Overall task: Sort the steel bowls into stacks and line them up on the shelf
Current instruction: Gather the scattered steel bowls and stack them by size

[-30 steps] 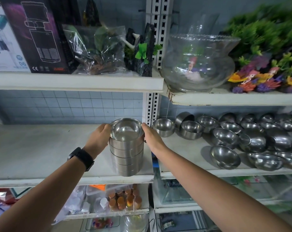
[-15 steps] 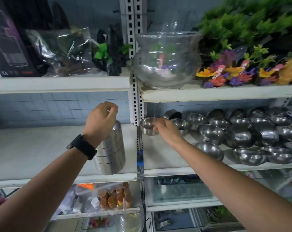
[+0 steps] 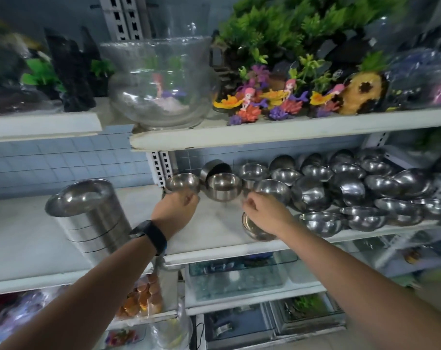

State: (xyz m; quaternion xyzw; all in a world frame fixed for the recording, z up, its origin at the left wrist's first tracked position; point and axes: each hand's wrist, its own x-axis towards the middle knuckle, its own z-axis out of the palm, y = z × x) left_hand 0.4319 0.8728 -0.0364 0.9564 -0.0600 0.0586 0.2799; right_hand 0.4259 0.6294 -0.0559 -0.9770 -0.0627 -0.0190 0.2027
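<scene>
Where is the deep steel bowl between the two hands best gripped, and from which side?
Probably its near rim, from the front and above: the deep bowl stands upright, mouth open, with bare shelf before it, a tipped bowl behind and other bowls close beside.

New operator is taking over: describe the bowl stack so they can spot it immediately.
Find the middle shelf's left bay, below and left of the glass fishbowl. Near its front edge stands the bowl stack, a tall column of nested steel bowls. Unlike the loose bowls scattered across the right bay, it stands alone.
</scene>
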